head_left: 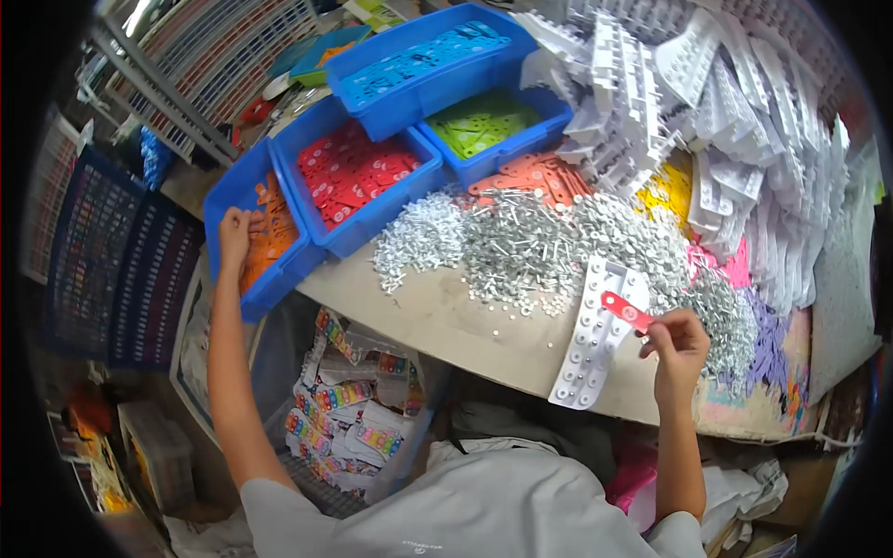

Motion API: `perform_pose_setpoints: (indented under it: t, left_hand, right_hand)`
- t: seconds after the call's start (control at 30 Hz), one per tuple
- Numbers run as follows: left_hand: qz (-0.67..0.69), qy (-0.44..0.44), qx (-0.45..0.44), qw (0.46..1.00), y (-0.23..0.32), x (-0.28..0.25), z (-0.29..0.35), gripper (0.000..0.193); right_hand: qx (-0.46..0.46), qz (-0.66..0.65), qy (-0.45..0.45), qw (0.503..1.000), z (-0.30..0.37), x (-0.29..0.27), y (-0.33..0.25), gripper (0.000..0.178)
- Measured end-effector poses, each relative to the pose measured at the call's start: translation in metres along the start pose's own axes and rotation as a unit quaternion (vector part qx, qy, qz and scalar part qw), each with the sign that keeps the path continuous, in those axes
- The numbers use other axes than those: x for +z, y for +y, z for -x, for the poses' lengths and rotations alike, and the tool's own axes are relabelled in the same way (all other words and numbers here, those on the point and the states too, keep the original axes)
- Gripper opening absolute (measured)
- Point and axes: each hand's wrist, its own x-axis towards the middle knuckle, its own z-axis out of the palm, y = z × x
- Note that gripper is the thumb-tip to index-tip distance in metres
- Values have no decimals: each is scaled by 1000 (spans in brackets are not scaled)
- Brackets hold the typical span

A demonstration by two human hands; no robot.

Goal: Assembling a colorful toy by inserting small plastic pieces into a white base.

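Note:
My right hand pinches one end of a flat red plastic strip with rounded ends. The strip's other end lies over a long white plastic tray with rows of round studs, which rests at an angle near the table's front edge. At the far left, my left hand reaches into a blue bin of orange plastic strips. Its fingers are curled together beside the strips; whether a piece is between them is hidden.
More blue bins hold red strips, blue strips and green strips. Piles of small metal rivets and white caps cover mid-table. White trays are stacked high at right. Below the edge stands a crate of colourful printed cards.

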Motion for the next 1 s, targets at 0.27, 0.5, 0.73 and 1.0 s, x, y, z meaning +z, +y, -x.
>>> perform_pose_setpoints:
  t: [0.27,0.5,0.73,1.0]
  left_hand:
    - [-313,-47,180,931,-23,7,-6,32]
    - [-418,-188,13,889,21,22,27,43]
    - [-306,-238,-48,920,21,13,16,32]
    - [1,-105,-41,994,5,-3,35,16]
  right_hand:
    - [26,54,83,995,-3,-29,17,22]
    - [66,-118,93,986,5,-38,20,6]
    - [56,-62,50,995,11,-12,8,8]
    - [45,-21,18,999,11,0,8,14]
